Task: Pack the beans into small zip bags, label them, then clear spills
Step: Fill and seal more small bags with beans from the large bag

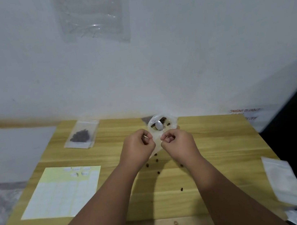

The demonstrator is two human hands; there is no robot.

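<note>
My left hand (139, 147) and right hand (176, 142) are both curled, thumb against forefinger, each pinching one side of the top edge of a small clear zip bag (157, 143) held between them just above the counter (215, 150). Whether the mouth is parted or pressed closed cannot be determined, nor can any contents. I judge the step in hand to be working the zip strip. Procedure: keep the bag upright, grip only the lips above the strip, and pull or press evenly from both sides so the film does not twist. Hold it near the open bean pouch (170, 126), just behind my hands, where the spoon (158, 125) rests (a shorter transfer path means fewer drops). Loose beans (157, 160) already lie on the counter below my wrists; leave these for the clearing stage. One filled bag (81, 136) lies at the far left, the label sheet (60, 192) at near left, and the empty bags (285, 179) at the right edge.
</note>
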